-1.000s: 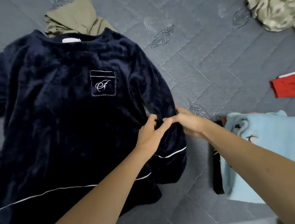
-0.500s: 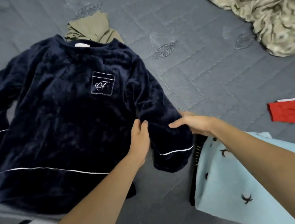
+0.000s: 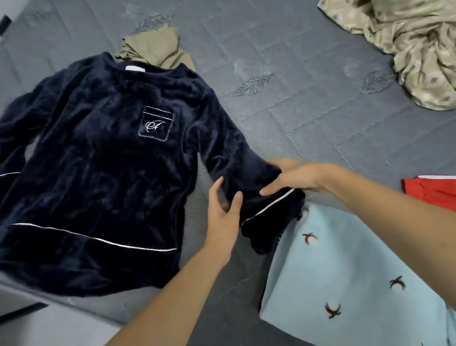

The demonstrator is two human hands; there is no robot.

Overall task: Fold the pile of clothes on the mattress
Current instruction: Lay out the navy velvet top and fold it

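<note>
Sleeve [image 3: 251, 176] now pulled out sideways from the sweater [image 3: 93, 178] on the mattress [image 3: 294, 58]; right hand [image 3: 295, 178] pinches its cuff, left hand [image 3: 222, 214] beside it, fingers apart, touching it.

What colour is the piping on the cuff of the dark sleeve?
White, on the navy sleeve, seen in the head view.

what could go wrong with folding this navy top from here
The sleeve that both the left hand and the right hand work on has its cuff lying on the light blue garment, so dragging it may rumple that piece. The navy top also overlaps the olive cloth at the collar, which could get pulled along.
</note>
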